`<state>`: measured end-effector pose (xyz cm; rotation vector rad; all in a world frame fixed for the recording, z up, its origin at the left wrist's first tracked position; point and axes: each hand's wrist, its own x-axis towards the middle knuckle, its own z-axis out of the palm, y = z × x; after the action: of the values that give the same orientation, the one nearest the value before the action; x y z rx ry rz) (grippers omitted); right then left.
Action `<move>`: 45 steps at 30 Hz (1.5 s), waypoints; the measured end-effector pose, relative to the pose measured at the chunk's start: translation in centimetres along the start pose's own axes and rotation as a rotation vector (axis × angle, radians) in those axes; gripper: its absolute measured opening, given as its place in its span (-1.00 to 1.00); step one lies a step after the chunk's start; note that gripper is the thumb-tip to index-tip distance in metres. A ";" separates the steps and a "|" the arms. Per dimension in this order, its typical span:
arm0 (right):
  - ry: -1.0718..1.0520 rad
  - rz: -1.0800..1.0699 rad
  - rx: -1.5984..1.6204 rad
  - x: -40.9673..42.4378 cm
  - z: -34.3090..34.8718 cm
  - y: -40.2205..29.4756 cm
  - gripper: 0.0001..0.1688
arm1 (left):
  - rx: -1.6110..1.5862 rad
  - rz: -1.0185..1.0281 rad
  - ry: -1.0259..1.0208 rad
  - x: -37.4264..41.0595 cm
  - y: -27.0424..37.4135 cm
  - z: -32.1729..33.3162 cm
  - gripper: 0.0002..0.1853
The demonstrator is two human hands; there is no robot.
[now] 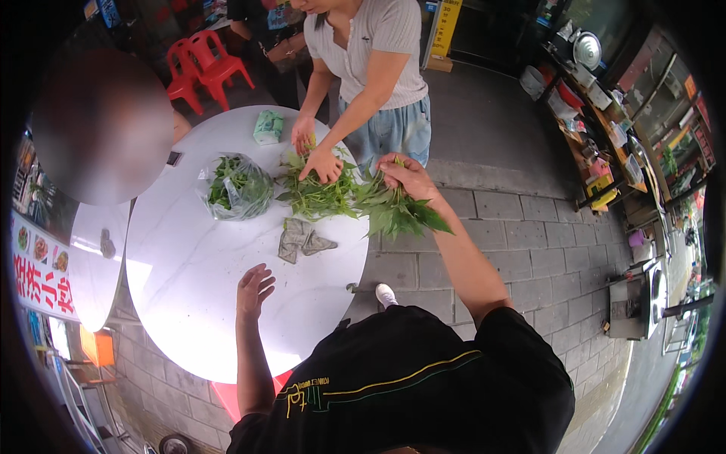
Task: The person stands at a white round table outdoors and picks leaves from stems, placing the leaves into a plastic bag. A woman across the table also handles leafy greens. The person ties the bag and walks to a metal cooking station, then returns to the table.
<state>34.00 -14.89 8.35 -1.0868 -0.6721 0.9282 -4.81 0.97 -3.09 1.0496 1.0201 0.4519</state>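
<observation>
My right hand (409, 177) grips a bunch of leafy green stems (391, 213), held up past the right edge of the round white table (187, 306). The leaves hang down below my fingers. Over the tabletop, my left hand (253, 290) has its fingers apart and holds nothing. A grey cloth (303, 240) lies crumpled beyond that hand. Behind it spreads a heap of loose greens (323, 198), where another person's hands (322, 164) are touching the stems. To the left of the heap sits a clear plastic bag (241, 190) filled with green leaves.
A person in a light shirt (368, 51) stands across the table. A green tissue pack (268, 127) and a dark phone (174, 158) lie near the far edge. Red plastic chairs (212, 62) stand behind. Cluttered shelves (595, 113) line the right side, beyond grey paving (510, 238).
</observation>
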 end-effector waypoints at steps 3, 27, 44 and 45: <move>-0.185 -0.052 -0.027 5.5 5.7 -0.2 -0.87 | -0.060 -0.033 0.108 -3.9 -2.7 -3.3 -0.61; -1.117 -1.005 -1.626 32.7 34.5 18.9 -0.76 | 0.824 0.544 0.633 18.9 9.0 0.6 -0.28; -1.798 -0.020 -1.442 33.6 27.3 31.2 -0.65 | 1.059 0.557 0.577 18.2 10.3 6.4 -0.88; -1.789 -0.163 -1.531 33.2 28.0 29.5 -0.60 | 1.051 0.597 0.625 18.4 10.3 6.3 -0.89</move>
<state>17.59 31.74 -9.31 -1.0814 -3.2452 1.0037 11.09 16.15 -1.94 2.2768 1.5468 0.7828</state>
